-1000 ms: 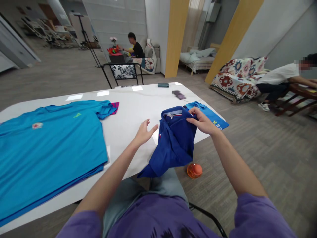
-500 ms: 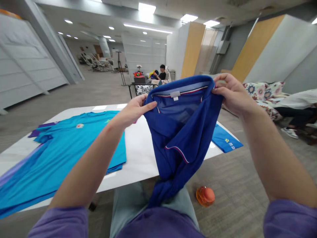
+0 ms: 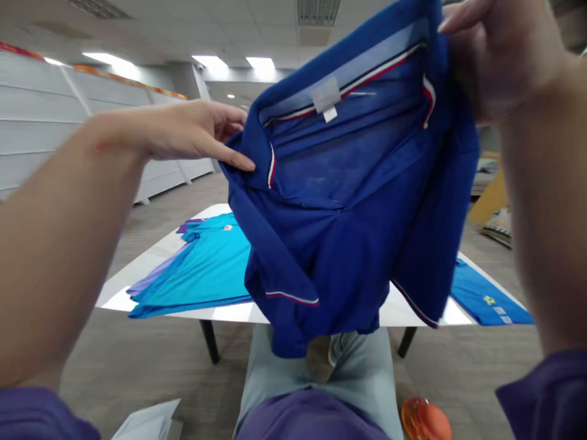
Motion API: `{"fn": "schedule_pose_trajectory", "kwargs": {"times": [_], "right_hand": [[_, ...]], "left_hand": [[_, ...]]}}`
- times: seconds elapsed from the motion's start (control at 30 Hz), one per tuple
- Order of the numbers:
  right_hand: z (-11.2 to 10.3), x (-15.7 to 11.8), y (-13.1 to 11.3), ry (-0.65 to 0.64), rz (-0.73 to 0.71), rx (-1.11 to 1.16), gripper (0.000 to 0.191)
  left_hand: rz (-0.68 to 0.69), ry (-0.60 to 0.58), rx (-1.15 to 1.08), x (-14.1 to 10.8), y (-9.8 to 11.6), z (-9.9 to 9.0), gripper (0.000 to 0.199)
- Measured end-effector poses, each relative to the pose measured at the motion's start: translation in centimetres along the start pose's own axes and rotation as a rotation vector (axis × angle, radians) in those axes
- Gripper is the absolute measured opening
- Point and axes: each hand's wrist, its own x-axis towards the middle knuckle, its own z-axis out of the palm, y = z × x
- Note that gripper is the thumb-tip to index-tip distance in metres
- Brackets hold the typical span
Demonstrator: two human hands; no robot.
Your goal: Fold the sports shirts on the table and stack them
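A dark blue polo shirt [image 3: 330,244] hangs in the air in front of me, its collar stretched between my hands. Red and white piping edges the collar and sleeves, and a white label shows inside the neck. My left hand [image 3: 202,131] pinches the collar's left side, thumb on the outside. On the other side, my right hand [image 3: 499,55] grips the collar higher up; some of its fingers are behind the fabric or blurred. Below and behind the shirt, a turquoise T-shirt [image 3: 206,263] lies spread on the white table [image 3: 229,313], partly covering purple cloth.
A folded blue shirt [image 3: 490,296] with a yellow print lies at the table's right end. An orange container [image 3: 426,418] stands on the floor at my right, and white papers or a box [image 3: 147,421] at lower left. White cabinets [image 3: 41,122] line the left side.
Both hands have risen, lifting the polo shirt higher and closer, the right hand more than the left. Its sleeves and body now hang more opened out. The camera view has turned and shifted.
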Motion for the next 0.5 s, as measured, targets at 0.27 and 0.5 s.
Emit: {"fn": "schedule_pose_trajectory", "kwargs": {"times": [0.27, 0.5], "right_hand": [[0.4, 1.8, 0.9, -0.259, -0.098, -0.354, 0.024], [4.2, 4.2, 3.5, 0.377, -0.285, -0.601, 0.032]], "left_hand": [[-0.120, 0.382, -0.228, -3.9, -6.0, 1.6, 0.046], [-0.057, 0.959, 0.336, -4.3, -0.2, -2.7, 0.063]]}}
